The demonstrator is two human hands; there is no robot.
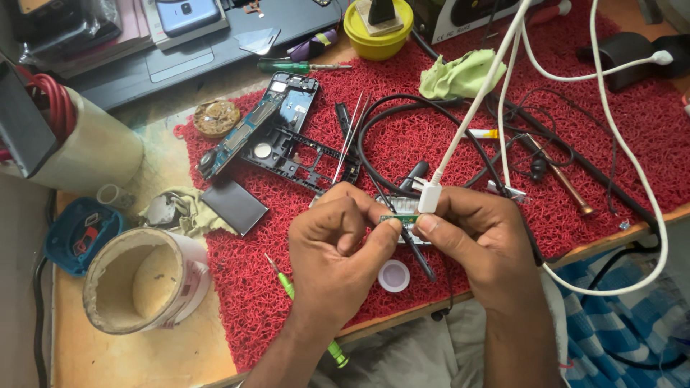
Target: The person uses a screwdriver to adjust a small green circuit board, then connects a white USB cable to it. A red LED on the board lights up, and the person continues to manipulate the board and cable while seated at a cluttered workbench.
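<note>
My left hand and my right hand meet over the red mat. Between their fingertips they pinch a small green circuit board. My right hand also holds the white plug of a white cable against that board. A black pen-like tool lies just under the hands. A small white cap rests on the mat below the thumbs.
An opened phone frame with its circuit board lies on the mat, with tweezers, a dark flat battery and black cables. Green screwdrivers, a yellow bowl, a green cloth and a white tub surround them.
</note>
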